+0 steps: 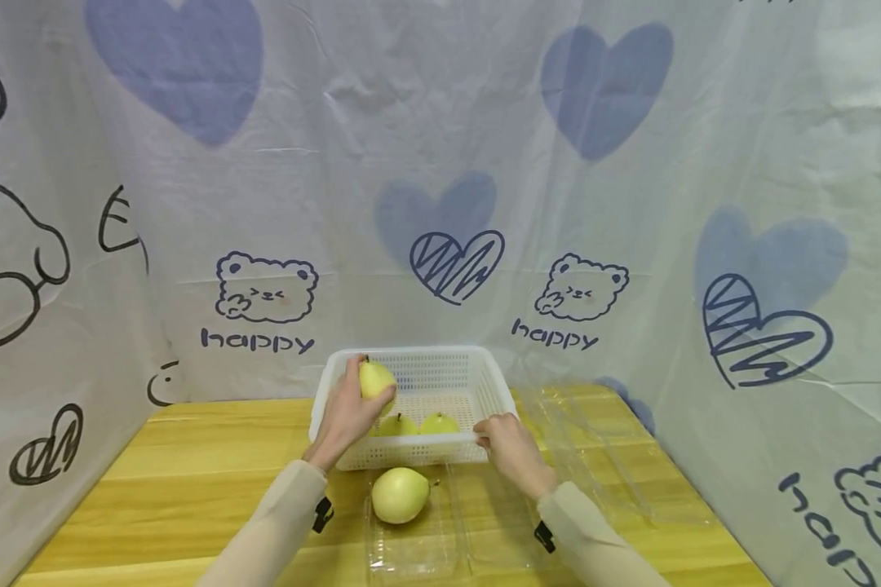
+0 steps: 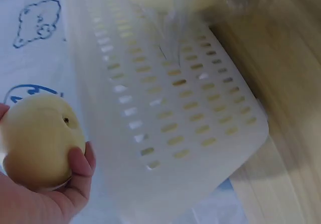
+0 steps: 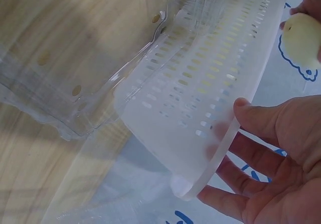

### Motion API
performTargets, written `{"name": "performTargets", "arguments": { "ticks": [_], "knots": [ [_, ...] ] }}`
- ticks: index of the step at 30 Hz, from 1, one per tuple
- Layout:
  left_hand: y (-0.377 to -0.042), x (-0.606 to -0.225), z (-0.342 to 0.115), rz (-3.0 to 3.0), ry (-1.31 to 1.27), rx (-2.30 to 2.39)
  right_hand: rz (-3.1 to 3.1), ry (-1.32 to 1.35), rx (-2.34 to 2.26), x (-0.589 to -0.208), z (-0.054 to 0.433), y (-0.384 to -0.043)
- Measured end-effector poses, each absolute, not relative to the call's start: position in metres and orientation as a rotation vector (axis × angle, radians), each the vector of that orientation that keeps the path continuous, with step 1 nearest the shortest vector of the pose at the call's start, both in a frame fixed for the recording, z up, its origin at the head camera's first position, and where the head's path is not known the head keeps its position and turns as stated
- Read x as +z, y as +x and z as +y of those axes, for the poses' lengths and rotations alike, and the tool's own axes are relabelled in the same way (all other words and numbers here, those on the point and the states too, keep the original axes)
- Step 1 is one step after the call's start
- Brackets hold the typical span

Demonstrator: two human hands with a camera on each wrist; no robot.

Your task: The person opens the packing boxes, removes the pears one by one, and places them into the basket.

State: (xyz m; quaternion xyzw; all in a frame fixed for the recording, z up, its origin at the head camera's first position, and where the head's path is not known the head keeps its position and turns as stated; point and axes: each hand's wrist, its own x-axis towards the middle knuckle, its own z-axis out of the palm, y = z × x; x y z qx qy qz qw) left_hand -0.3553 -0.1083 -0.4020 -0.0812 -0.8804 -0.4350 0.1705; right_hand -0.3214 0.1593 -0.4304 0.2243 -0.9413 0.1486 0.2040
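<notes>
My left hand [image 1: 345,412] grips a yellow-green pear [image 1: 377,380] above the left part of a white perforated plastic basket [image 1: 426,441]. In the left wrist view the fingers curl round that pear [image 2: 37,133], its blossom end showing. At the basket's near right corner, my right hand [image 1: 512,451] holds the rim; the right wrist view has thumb and fingers on either side of the basket wall [image 3: 175,148]. Two more pears, a left one [image 1: 396,425] and a right one [image 1: 440,423], lie inside the basket. Another pear [image 1: 400,495] rests in a clear plastic clamshell box [image 1: 413,558] in front.
The clamshell's clear lid [image 1: 502,522] lies opened to the right on the wooden table [image 1: 139,473]. More clear plastic boxes [image 1: 609,456] stand at the table's right side, their outlines faint. A printed cloth [image 1: 352,187] hangs behind and at both sides.
</notes>
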Motion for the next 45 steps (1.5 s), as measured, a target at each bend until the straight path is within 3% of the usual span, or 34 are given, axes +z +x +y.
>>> {"name": "performTargets", "arguments": {
  "ticks": [45],
  "knots": [
    [-0.43, -0.44, -0.068, -3.023, -0.46, -0.814, -2.603, 0.629, 0.408, -0.431, 0.161, -0.321]
  ]
}}
